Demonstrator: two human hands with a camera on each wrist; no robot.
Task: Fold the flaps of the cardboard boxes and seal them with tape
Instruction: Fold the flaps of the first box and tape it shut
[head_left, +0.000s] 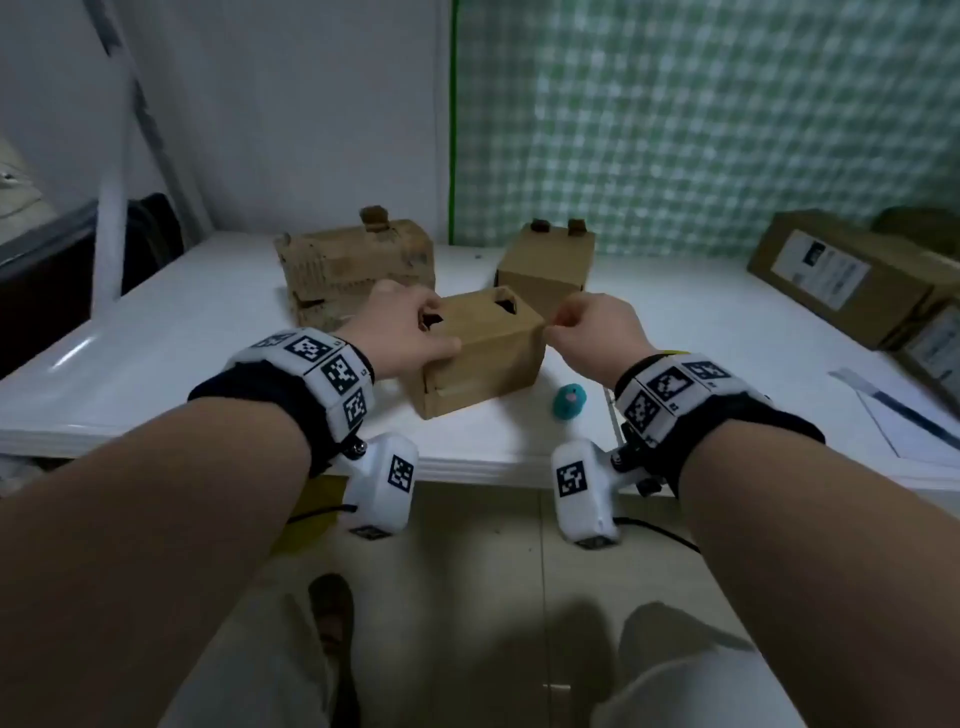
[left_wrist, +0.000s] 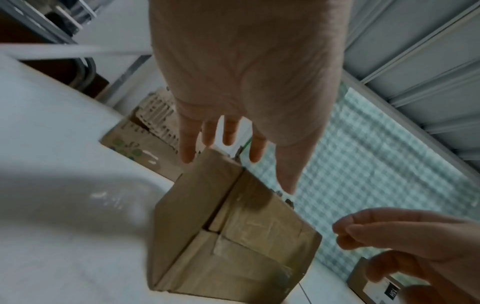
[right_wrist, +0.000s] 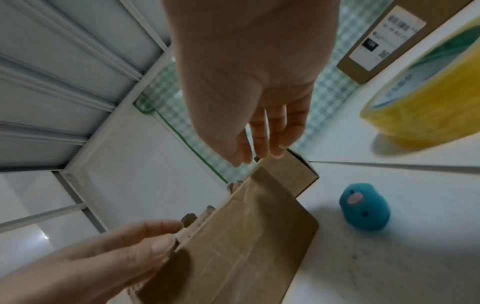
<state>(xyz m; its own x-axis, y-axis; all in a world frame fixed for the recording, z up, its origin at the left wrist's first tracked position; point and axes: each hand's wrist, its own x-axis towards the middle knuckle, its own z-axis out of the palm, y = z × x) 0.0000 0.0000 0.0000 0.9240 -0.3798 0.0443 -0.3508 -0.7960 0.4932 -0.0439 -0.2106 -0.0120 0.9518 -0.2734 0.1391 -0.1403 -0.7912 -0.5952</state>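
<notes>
Head view shows the left hand (head_left: 402, 327) resting over the near small cardboard box (head_left: 483, 353), thumb along the front top edge and fingers spread over the top, apparently to steady it on the tabletop (head_left: 171, 332). At the opposite corner the right hand (head_left: 592, 325) pinches something with curled fingers, probably a flap edge or a tape end; which one cannot be told. Just below the right hand's wrist lies a teal toy (head_left: 569, 400), and the yellow tape roll (right_wrist: 426, 107) stands beside it. Two more boxes (head_left: 358, 265) sit beyond both hands, apparently awaiting their turn.
</notes>
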